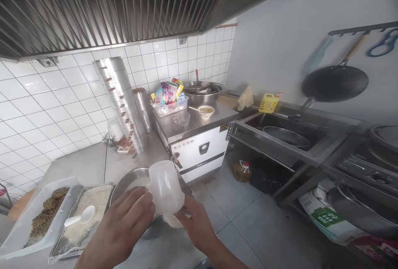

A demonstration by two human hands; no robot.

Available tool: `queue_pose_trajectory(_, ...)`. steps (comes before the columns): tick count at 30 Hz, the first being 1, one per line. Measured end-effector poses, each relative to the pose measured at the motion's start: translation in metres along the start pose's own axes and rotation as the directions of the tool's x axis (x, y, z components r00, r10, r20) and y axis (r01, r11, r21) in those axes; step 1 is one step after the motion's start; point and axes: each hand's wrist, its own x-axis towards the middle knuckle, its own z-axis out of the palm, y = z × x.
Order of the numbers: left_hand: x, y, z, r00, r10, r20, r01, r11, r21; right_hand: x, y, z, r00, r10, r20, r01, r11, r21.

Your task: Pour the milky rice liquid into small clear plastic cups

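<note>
Translucent plastic is what both hands meet on; a measuring cup (165,190) sits low in the frame, just left of centre, tipped over the rim of a steel bowl (132,180) that holds something white; the left hand (124,225) comes up from the bottom edge with its fingers curled loosely against the cup's near side, thumb toward the bowl; the right hand (195,225) cradles the cup from beneath and to the right, fingers bent under its base, though their tips are hidden behind the plastic; at lower left a foil tray (77,219) of white grains carries a white spoon (80,217), and beside it a white tray (23,223) holds dark green bits; behind the bowl, left of centre, leans a tall stack of metal tins (120,95); at right of the frame a black wok (334,82) hangs above a steel sink (289,136)
</note>
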Motion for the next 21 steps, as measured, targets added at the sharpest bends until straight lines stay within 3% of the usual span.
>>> queue_pose_trajectory(2, -0.001, 0.0, 0.002, 1.0, -0.013, -0.023, 0.013, 1.0, -0.01, 0.001, 0.0, 0.001, 1.0, 0.002, 0.004, -0.002, 1.0, 0.011)
queue_pose_trajectory(4, -0.005, 0.0, 0.006, 0.988, -0.125, -0.09, 0.12, 0.991, -0.058, 0.003, 0.0, 0.001, 1.0, -0.002, 0.0, 0.002, 1.0, 0.016)
queue_pose_trajectory(7, -0.022, -0.009, 0.021, 0.896, -0.41, -0.172, 0.382, 0.908, -0.174, 0.006, 0.001, 0.001, 1.0, -0.008, -0.007, 0.008, 1.0, 0.013)
queue_pose_trajectory(10, -0.064, -0.033, 0.057, 0.721, -0.688, -0.081, 0.655, 0.715, -0.243, 0.006, 0.003, 0.0, 1.0, 0.009, -0.005, -0.009, 1.0, 0.007)
queue_pose_trajectory(12, -0.104, -0.053, 0.098, 0.555, -0.828, 0.076, 0.817, 0.527, -0.233, 0.005, 0.004, -0.002, 1.0, 0.006, -0.009, -0.006, 1.0, -0.005)
queue_pose_trajectory(14, -0.149, -0.07, 0.147, 0.352, -0.894, 0.277, 0.935, 0.347, -0.07, 0.004, 0.006, -0.005, 1.0, 0.005, -0.024, -0.006, 1.0, -0.025)
queue_pose_trajectory(16, -0.191, -0.078, 0.195, 0.182, -0.885, 0.428, 0.936, 0.289, 0.2, 0.002, 0.009, -0.009, 0.999, 0.022, -0.048, -0.024, 0.999, -0.043)
queue_pose_trajectory(18, -0.224, -0.079, 0.233, 0.115, -0.866, 0.486, 0.915, 0.282, 0.287, 0.002, 0.013, -0.013, 0.996, 0.059, -0.064, -0.063, 0.997, -0.051)
queue_pose_trajectory(21, -0.254, -0.076, 0.27, 0.068, -0.853, 0.518, 0.893, 0.283, 0.349, 0.001, 0.021, -0.019, 0.991, 0.086, -0.1, -0.096, 0.991, -0.093)
